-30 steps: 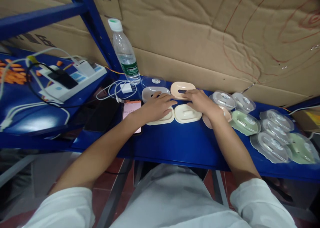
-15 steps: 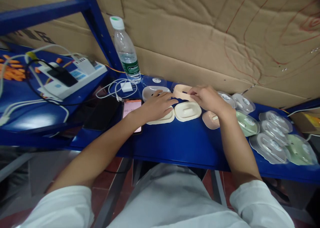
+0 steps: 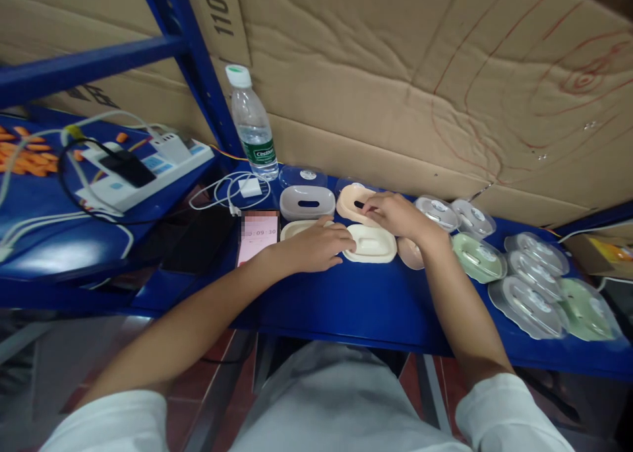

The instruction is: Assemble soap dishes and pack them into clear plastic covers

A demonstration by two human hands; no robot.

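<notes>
My left hand [image 3: 319,245] lies palm down over a cream tray [image 3: 297,227], its fingers apart and reaching the left edge of a second cream tray [image 3: 370,243]. My right hand [image 3: 390,213] has its fingertips at a peach dish with a dark slot [image 3: 352,201]; whether they pinch its rim is hard to tell. A grey dish with a slot [image 3: 307,203] sits behind my left hand. Under my right wrist, a peach piece [image 3: 411,253] is partly hidden.
A water bottle [image 3: 254,135] stands at the back left, near a phone [image 3: 258,237] and white cable. Lidded clear and green boxes [image 3: 479,257] cover the right side. A power strip [image 3: 143,171] lies on the left shelf.
My left hand has come back toward me, off the grey dish, whose slot now shows. My right hand stays at the peach dish. The view has tilted up a little.
</notes>
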